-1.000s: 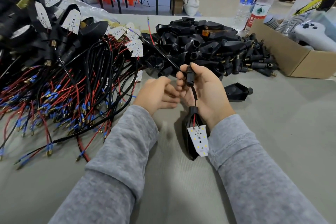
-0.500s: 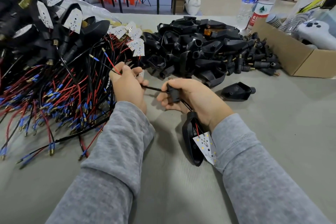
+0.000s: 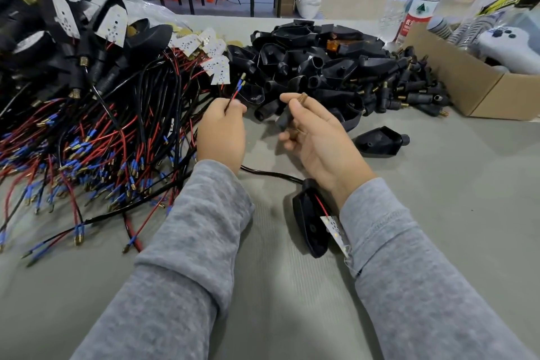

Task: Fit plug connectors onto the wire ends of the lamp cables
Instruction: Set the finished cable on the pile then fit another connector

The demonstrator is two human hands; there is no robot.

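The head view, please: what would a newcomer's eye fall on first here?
Probably the tangle of red and black cables spread over the table's left side, then the heap of black housings at the back. In the middle, the left hand pinches two wire ends and the right hand holds a black connector.

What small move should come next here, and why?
Probably bring the black cylindrical plug connector in the right hand over to the red and black wire ends pinched by the left hand; they are apart, tips free and pointing up.

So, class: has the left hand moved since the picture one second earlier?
Yes. The left hand, pinching the wire ends, has gone up and away from the person, towards the pile of black housings.
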